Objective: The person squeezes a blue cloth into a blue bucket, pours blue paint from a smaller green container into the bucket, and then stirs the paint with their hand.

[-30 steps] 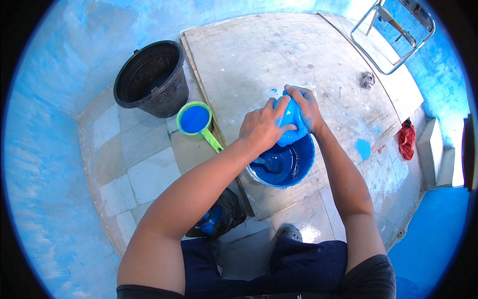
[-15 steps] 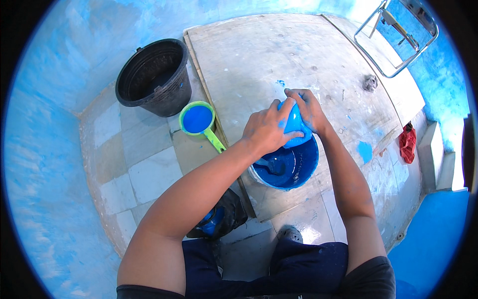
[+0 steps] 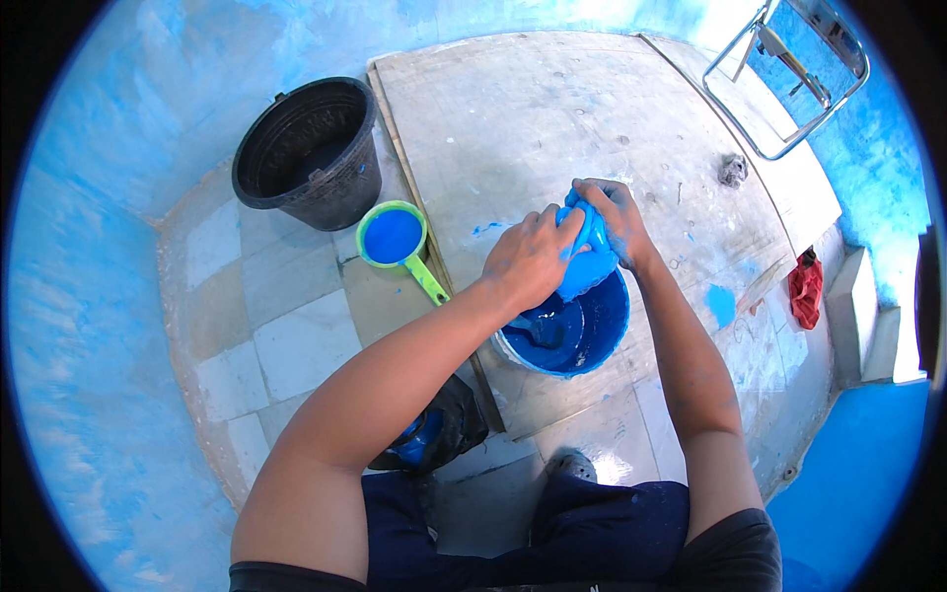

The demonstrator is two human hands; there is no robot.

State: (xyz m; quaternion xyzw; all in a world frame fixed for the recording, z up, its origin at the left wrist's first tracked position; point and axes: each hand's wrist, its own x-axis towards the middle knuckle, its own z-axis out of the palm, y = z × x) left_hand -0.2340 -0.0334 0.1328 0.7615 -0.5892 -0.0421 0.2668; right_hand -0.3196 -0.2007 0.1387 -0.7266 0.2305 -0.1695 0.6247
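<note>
Blue bag (image 3: 588, 270) now more crumpled, fingers (image 3: 569, 229) curled around it

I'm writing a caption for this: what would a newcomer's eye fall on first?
Probably the crumpled blue bundle, squeezed between the left hand and the right hand over a bucket with blue liquid, near the middle. Next, the bright green dipper holding blue liquid, on the tiles to the left. Beyond it stands the large black tub.

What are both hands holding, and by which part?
Left hand and right hand grip a soft blue bundle by its upper part; its lower end is free over the paint bucket.
</note>
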